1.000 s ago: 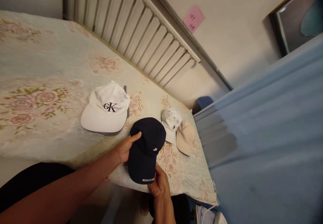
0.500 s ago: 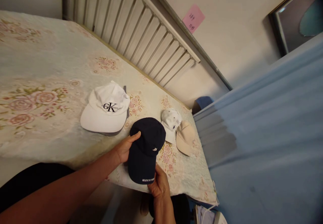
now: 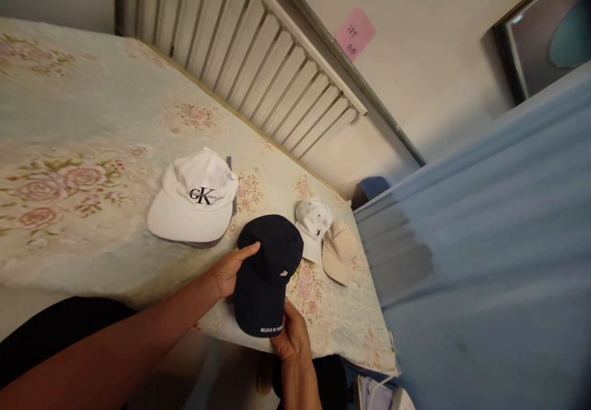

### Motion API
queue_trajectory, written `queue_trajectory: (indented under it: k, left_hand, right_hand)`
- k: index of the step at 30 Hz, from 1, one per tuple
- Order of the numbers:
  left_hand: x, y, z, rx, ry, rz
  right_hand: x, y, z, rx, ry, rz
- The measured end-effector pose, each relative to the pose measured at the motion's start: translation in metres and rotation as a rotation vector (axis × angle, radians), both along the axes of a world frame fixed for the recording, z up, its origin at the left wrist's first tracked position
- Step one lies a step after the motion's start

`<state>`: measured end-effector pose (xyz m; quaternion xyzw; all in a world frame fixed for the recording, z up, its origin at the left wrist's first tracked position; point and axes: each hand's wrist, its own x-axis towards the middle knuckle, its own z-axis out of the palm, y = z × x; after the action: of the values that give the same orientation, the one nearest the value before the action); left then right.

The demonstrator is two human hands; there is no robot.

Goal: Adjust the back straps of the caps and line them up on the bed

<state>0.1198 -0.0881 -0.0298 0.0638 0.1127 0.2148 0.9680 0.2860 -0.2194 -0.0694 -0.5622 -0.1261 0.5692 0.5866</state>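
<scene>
Head view: right hand [image 3: 289,336] pinches brim edge of navy cap [image 3: 266,271] at near bed edge; left hand [image 3: 229,269] rests flat against crown side. Cap lies on floral bedspread [image 3: 92,120]. Beyond: white CK cap [image 3: 194,197], small white cap [image 3: 313,218], beige cap [image 3: 340,252], slatted headboard [image 3: 258,47].

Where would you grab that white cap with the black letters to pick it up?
Likely by its brim, coming from the near edge of the bed. The white cap lies flat with its stiff brim pointing toward you, while the soft crown would probably crumple.
</scene>
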Motion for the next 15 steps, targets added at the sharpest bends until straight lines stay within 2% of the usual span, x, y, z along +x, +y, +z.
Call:
queue_trajectory:
  k: [7, 15]
  left_hand:
    - [0.0004, -0.0006, 0.0031, -0.024, 0.046, 0.035]
    - [0.0003, 0.0005, 0.0001, -0.002, 0.027, -0.002]
  right_hand:
    - [0.0016, -0.0002, -0.0028, 0.016, 0.021, 0.000]
    - [0.0004, 0.0007, -0.0002, 0.003, 0.015, 0.002]
